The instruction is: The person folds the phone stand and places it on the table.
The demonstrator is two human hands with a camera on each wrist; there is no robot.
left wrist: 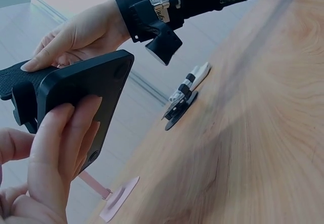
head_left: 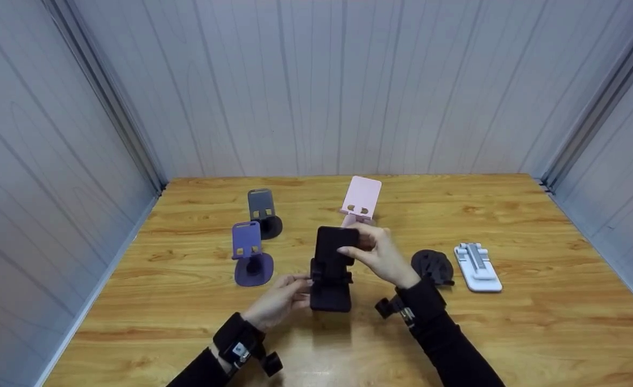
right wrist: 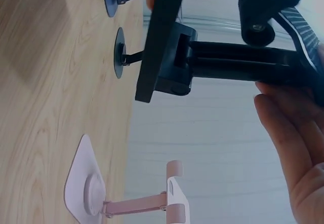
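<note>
Both hands hold a black folding phone stand (head_left: 331,296) raised above the wooden table, its joints partly unfolded. The left hand (head_left: 279,302) grips the base by its left edge; in the left wrist view its fingers (left wrist: 76,127) lie against the underside of the base. At the top, the right hand (head_left: 379,255) pinches the upper plate (head_left: 329,243) by its right side, thumb on the front. The right wrist view shows the stand's arm (right wrist: 243,62) between base and plate, with the right hand's fingers (right wrist: 288,133) behind the plate. The left hand's thumb is hidden.
On the left stand a purple phone stand (head_left: 247,239) and a dark grey one (head_left: 261,201). A pink phone stand (head_left: 363,194) is behind the hands. A folded black stand (head_left: 432,266) and a folded white one (head_left: 483,274) lie right. Walls enclose the table (head_left: 553,333).
</note>
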